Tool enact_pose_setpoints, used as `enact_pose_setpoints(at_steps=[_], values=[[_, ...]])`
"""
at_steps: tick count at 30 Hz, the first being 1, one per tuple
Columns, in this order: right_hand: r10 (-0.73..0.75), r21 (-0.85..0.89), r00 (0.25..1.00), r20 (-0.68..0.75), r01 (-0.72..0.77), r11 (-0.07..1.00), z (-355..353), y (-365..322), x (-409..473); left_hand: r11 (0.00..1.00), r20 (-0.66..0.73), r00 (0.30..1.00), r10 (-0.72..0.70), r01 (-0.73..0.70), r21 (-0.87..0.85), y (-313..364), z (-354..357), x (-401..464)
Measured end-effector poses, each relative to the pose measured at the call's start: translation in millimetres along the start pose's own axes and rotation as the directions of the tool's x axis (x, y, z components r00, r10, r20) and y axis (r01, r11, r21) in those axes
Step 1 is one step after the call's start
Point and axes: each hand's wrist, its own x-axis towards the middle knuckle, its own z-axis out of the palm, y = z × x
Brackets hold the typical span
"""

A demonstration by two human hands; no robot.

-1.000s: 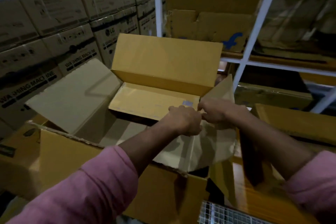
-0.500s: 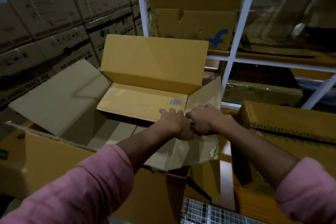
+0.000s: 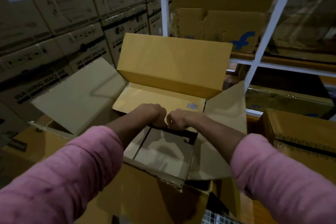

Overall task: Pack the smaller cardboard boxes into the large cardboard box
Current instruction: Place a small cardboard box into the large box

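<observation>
A large open cardboard box (image 3: 156,172) stands in front of me with its flaps spread out to the left, far side and right. Inside it, against the far wall, sits a smaller flat yellow box (image 3: 156,100) with a small label near its right end. My left hand (image 3: 152,114) and my right hand (image 3: 177,119) are side by side, knuckles up, fingers curled over the near edge of that smaller box. The fingertips are hidden under the edge. The near part of the large box's floor shows bare.
Stacked washing machine cartons (image 3: 54,29) form a wall on the left. A white metal rack (image 3: 263,38) with flattened cardboard stands behind and to the right. Another cardboard box (image 3: 301,132) sits at the right, and a wire mesh (image 3: 216,217) shows at the bottom.
Both hands have shifted left along the smaller box's near edge, from its right end toward the middle, and the box sits lower in the large box. The view has moved closer.
</observation>
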Motion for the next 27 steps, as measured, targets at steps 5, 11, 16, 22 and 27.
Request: enact_pose_setpoints(at_steps=[5,11,16,22,27], values=[[0.06,-0.028,0.946,0.319,-0.054,0.998,53,-10,39,1.0,0.03,0.999,-0.014,0.014,-0.001,-46,13,33],[0.196,0.131,0.96,0.202,-0.225,0.966,71,-9,41,0.995,0.329,0.944,0.04,-0.007,-0.102,-74,26,51],[0.16,0.19,0.969,-0.187,-0.124,0.974,34,-20,36,0.994,0.419,0.907,0.047,0.001,-0.112,-79,17,62],[0.26,0.204,0.872,-0.414,-0.19,0.96,-17,-2,52,0.988,-0.55,0.832,-0.066,-0.023,-0.154,-87,-4,93],[0.362,0.22,0.846,-0.39,-0.296,0.929,-43,30,71,0.976,-0.506,0.862,-0.031,-0.083,-0.202,-108,-18,136]])
